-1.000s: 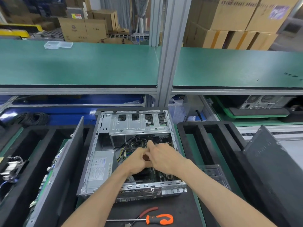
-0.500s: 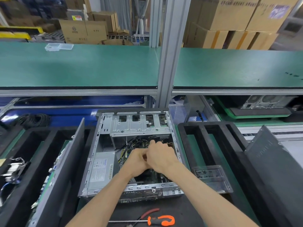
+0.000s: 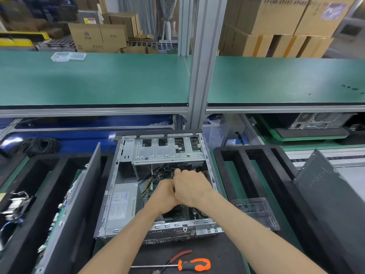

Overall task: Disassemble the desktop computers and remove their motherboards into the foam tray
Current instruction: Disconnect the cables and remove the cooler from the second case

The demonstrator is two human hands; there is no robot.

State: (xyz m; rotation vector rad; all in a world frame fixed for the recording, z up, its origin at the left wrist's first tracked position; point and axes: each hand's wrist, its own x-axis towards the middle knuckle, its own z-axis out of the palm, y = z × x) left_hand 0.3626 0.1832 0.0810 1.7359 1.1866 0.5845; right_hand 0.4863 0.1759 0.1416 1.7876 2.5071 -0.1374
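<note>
Head view: your open computer case point(image 3: 126, 194) sits between two black foam trays point(image 3: 233, 155), its walls hemming your left hand point(image 3: 165, 196) and right hand point(image 3: 190, 187), touching over the motherboard point(image 3: 153, 184); grip indeterminate. Orange-handled screwdriver point(image 3: 193, 264) lies nearside.

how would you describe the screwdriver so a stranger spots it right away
Start at the open computer case in the middle. On the black mat in front of it lies the screwdriver, shaft pointing left. Its orange-and-black handle sets it apart from the red-handled pliers beside it.

Bare matt sheet-metal PC case point(image 3: 158, 155), black matt foam trays point(image 3: 246, 165), glossy orange plastic screwdriver handle point(image 3: 194, 264).
</note>
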